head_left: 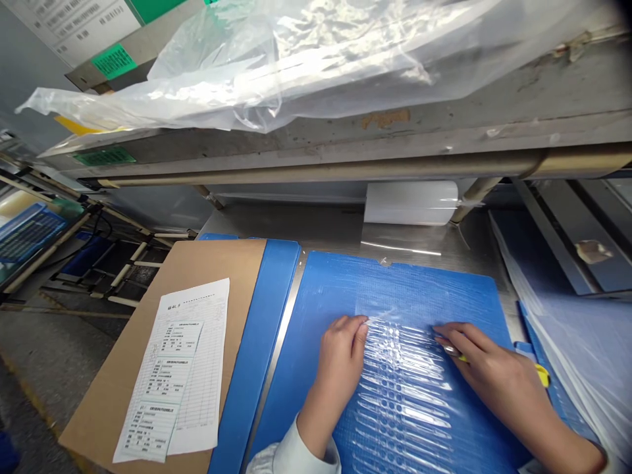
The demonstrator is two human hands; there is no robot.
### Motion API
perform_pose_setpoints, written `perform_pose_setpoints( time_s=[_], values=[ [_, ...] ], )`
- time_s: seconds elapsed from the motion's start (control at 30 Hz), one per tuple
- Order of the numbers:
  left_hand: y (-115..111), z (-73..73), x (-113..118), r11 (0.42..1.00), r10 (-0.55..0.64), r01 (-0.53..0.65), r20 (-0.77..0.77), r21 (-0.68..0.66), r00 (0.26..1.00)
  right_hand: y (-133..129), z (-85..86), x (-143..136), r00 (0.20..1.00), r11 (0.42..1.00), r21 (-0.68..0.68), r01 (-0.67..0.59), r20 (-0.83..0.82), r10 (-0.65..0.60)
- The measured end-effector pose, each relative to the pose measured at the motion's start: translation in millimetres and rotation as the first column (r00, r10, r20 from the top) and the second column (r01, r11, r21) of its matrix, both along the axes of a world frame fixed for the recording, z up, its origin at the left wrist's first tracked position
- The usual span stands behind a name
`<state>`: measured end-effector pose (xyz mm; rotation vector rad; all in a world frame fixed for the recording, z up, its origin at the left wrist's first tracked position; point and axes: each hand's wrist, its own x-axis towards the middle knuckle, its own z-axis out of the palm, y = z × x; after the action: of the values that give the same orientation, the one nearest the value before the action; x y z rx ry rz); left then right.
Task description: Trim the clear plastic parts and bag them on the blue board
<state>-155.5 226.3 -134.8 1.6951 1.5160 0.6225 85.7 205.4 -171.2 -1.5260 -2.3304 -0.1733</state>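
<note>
A clear plastic sheet [402, 395] with rows of long ridges and small round marks lies on a blue plastic board [326, 283]. My left hand [343, 352] is closed, pinching the sheet's upper left corner between thumb and fingers. At the upper right edge of the sheet, the fingertips of my right hand [486, 365] touch the film. A yellow-handled tool [542, 375] with a small metal end is tucked in my right hand; the palm hides most of it, so its kind is unclear.
Left of the board, printed papers [202, 368] and label slips lie on brown cardboard [237, 263]. A white roll [409, 203] sits behind, under a shelf [326, 141] draped with plastic film [257, 85]. More clear film [582, 342] is at right.
</note>
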Motion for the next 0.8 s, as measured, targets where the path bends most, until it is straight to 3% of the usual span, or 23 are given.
perform_pose_setpoints(
  time_s=[0.1,0.2,0.3,0.4,0.47,0.63,0.8],
  values=[
    [0,1.1,4,0.996,-0.081,0.084,-0.081,0.035,0.993,-1,9.6,-6,0.997,1.0,-0.014,0.002,-0.078,-0.003],
    [0,0.8,9,0.982,-0.172,0.18,-0.122,0.06,0.978,1,20.9,-12,0.981,0.994,-0.045,-0.099,-0.17,0.09],
    [0,0.0,13,0.97,-0.219,0.231,-0.133,0.08,0.967,4,28.3,-16,0.973,0.977,-0.056,-0.203,-0.123,0.195],
    [2,0.2,14,0.963,-0.239,0.251,-0.12,0.095,0.963,7,30.2,-15,0.974,0.975,-0.025,-0.222,-0.06,0.22],
    [5,1.0,13,0.971,-0.195,0.208,-0.114,0.12,0.974,9,28.4,-12,0.98,0.981,-0.006,-0.194,-0.047,0.194],
    [8,0.5,4,0.967,0.097,-0.064,-0.123,0.248,0.988,13,17.4,-4,0.996,0.996,0.015,-0.091,-0.012,0.091],
    [2,-3.4,5,0.964,0.049,-0.003,-0.165,0.267,0.985,14,8.7,0,0.998,0.997,-0.034,-0.066,0.017,0.066]
  ],
)
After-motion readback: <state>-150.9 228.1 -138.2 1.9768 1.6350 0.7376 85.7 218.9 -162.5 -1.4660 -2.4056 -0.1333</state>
